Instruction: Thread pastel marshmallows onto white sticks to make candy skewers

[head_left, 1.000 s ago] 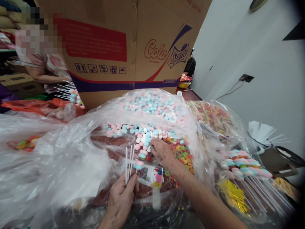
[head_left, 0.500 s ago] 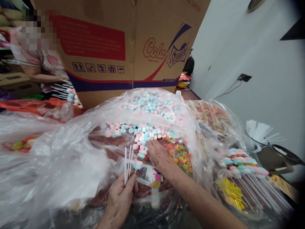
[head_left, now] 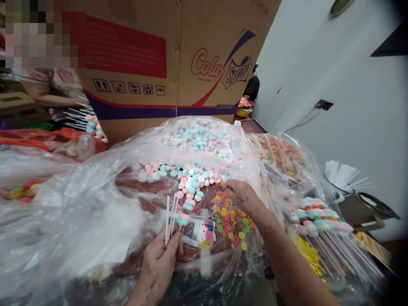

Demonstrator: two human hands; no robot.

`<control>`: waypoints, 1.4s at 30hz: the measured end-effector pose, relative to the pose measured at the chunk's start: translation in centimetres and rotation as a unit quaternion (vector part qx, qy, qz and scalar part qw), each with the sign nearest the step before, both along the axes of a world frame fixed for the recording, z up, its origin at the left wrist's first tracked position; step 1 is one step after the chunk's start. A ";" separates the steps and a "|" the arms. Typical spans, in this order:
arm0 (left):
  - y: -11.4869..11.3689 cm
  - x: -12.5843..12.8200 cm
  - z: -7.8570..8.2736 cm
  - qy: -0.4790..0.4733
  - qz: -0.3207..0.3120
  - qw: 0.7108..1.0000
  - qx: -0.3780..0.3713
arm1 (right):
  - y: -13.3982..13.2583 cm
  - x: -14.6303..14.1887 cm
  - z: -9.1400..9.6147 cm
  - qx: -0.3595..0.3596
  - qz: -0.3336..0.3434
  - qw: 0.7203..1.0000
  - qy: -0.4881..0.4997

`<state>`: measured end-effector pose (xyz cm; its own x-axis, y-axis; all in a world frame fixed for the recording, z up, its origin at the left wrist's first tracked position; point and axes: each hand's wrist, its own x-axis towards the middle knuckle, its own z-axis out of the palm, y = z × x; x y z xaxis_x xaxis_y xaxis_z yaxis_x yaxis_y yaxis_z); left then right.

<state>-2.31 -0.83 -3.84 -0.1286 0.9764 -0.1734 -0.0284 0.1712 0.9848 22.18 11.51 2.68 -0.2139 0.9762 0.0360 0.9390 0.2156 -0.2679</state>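
My left hand point(head_left: 161, 257) is closed around several white sticks point(head_left: 167, 219). One of them carries pink-and-blue marshmallows point(head_left: 184, 219) near my fingers and more marshmallow with a green candy higher up. My right hand point(head_left: 244, 197) is over the upper right edge of a pile of colourful gummy rings point(head_left: 232, 221), fingers curled together; what they hold, if anything, is hidden. Loose pink, white and blue marshmallows point(head_left: 194, 180) spill from a clear bag beyond both hands. Between the hands lies a printed white packet point(head_left: 200, 233).
A large cardboard carton point(head_left: 137, 51) stands behind the marshmallow bag. Crumpled clear plastic point(head_left: 79, 225) covers the left side. On the right lie finished marshmallow skewers point(head_left: 321, 214), yellow ties point(head_left: 309, 255) and a container of white sticks point(head_left: 344, 176). Another person point(head_left: 51, 91) works at far left.
My right hand has moved right, from the loose marshmallows to the gummy rings, uncovering more of the ring pile and packet. My left hand keeps its hold on the sticks.
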 end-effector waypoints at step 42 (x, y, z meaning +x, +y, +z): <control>0.1 -0.1 1.3 0.154 -0.120 0.980 0.030 | -3.0 -7.0 -2.0 -0.170 -0.029 0.696 0.696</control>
